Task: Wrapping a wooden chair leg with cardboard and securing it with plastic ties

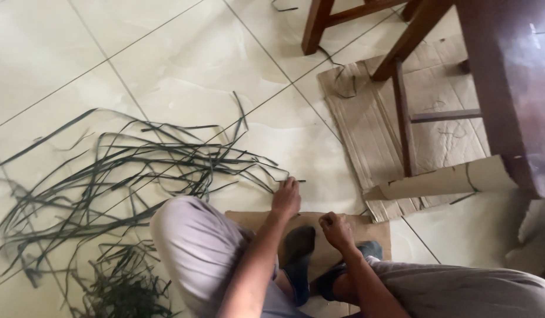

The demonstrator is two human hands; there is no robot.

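Bent knees in pale trousers (196, 247) fill the near edge, the person seated on the tiled floor (184, 65) with dark-socked feet resting on a flat piece of cardboard (372, 227).

Far right stands a dark wooden table (508, 88), with a chair frame (402, 106) beside it over a larger sheet of cardboard (366, 135), one corner of which curls up.

Across the left of the floor sprawls a loose tangle of long, narrow dark green strips (125, 171), and a smaller heap of short trimmings (122, 288) lies at the near left.

One strip (266, 179) runs from that tangle to the left hand (286, 197), whose fingertips are closed together, pinching it just behind its end; a short tip pokes out to the right of the fingers. That strip looks light, thin and limp, likely to bend and slide easily, so a pinch close to the end seems the surest hold, with care for a possibly sharp edge.

Near it, the right hand (336, 229) is curled into a loose fist above the feet; whether it holds anything cannot be told. It sits apart from the strip, nearer the body.
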